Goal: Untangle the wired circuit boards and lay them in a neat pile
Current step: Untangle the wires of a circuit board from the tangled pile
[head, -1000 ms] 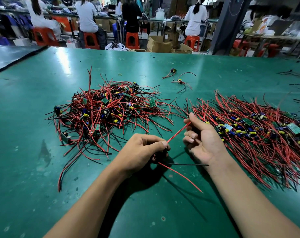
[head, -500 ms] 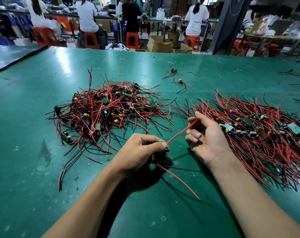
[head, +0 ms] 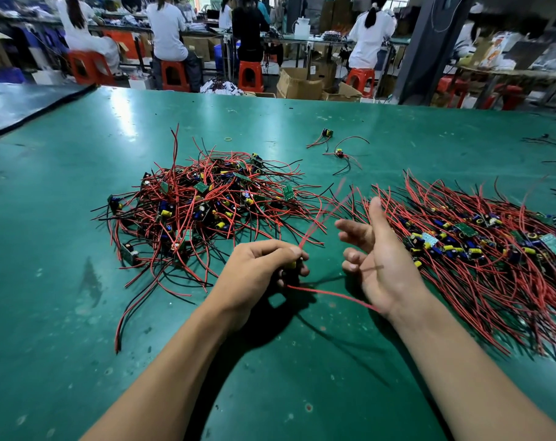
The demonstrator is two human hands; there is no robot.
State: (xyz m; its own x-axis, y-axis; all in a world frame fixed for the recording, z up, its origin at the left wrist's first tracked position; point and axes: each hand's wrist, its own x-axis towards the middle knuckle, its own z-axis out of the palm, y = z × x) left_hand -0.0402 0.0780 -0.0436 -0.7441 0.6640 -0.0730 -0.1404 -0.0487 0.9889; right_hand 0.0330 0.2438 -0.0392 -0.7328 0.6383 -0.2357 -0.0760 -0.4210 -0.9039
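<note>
A tangled heap of wired circuit boards [head: 206, 205] with red and black leads lies left of centre on the green table [head: 63, 281]. To the right spreads the combed-out pile of boards [head: 480, 249], its wires lying roughly parallel. My left hand [head: 260, 272] grips one small board near the table's middle; one of its red wires [head: 333, 295] trails toward my right wrist, and another blurred red wire rises from my fingers. My right hand [head: 378, 256] hovers beside it, palm up and fingers spread, holding nothing.
Two loose wired boards [head: 337, 148] lie farther back on the table, with a small rubber band [head: 228, 139] near them. More black wires [head: 550, 144] lie at the right edge. People sit on orange stools beyond the far edge, among cardboard boxes.
My right hand has let go of the red wire it was pinching and opened. The freed wire springs upward, blurred. My left hand keeps its grip in the same place.
</note>
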